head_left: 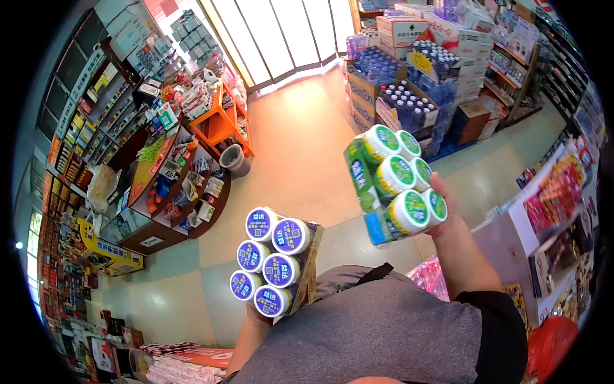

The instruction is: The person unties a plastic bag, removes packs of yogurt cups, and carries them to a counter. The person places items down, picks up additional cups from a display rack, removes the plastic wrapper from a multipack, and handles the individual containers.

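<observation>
My left hand, mostly hidden, is closed under a pack of gum tubs with blue lids. Several of these round tubs stand in two rows in a shallow carton, lids facing up toward me. On the other side, my right hand grips a second pack, gum tubs with green lids, by its right edge. White tub walls and a green carton side show on that pack, and clear film seems to wrap it. Both packs are held up in front of my body, apart from each other.
A curved counter with goods stands at left, beside an orange rack and a grey bin. Stacked bottle cases rise at upper right. Glass doors are ahead across the tiled floor. Snack displays line the right.
</observation>
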Available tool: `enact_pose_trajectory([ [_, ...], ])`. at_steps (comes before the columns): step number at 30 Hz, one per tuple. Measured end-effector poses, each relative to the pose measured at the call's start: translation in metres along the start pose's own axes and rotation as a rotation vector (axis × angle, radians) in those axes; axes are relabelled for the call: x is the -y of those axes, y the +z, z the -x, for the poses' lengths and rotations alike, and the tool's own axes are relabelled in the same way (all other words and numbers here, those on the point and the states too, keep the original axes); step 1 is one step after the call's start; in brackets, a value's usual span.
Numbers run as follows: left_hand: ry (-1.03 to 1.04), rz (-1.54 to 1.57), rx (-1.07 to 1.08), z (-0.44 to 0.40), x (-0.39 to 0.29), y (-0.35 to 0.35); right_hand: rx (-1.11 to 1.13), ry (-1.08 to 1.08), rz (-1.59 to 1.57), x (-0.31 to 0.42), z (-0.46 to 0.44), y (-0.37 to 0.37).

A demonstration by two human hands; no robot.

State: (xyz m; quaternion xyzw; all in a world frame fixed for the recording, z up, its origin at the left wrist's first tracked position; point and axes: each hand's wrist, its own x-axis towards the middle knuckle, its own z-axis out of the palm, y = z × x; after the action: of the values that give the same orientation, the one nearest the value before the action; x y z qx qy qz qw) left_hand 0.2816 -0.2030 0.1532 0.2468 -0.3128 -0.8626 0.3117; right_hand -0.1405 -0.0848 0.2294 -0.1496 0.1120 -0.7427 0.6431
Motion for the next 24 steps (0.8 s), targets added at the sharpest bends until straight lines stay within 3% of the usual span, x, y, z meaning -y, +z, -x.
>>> enact_pose_trajectory([
  [7, 0.030, 0.068, -0.080, -0.128, -0.067, -0.058, 0.027, 0.182, 0.135, -0.021, -0.207, -0.005],
  [12, 0.035, 0.091, -0.080, -0.230, -0.132, -0.124, -0.145, 0.188, 0.096, -0.045, -0.337, -0.039],
  [14, 0.028, 0.072, -0.058, -0.277, -0.171, -0.150, -0.166, 0.155, 0.038, -0.056, -0.375, -0.053],
  [17, 0.010, 0.069, -0.029, -0.348, -0.232, -0.178, -0.416, 0.145, -0.050, -0.071, -0.421, -0.062],
  [24, 0.008, 0.045, 0.057, -0.536, -0.348, -0.211, -0.468, -0.082, -0.097, -0.077, -0.525, -0.088],
])
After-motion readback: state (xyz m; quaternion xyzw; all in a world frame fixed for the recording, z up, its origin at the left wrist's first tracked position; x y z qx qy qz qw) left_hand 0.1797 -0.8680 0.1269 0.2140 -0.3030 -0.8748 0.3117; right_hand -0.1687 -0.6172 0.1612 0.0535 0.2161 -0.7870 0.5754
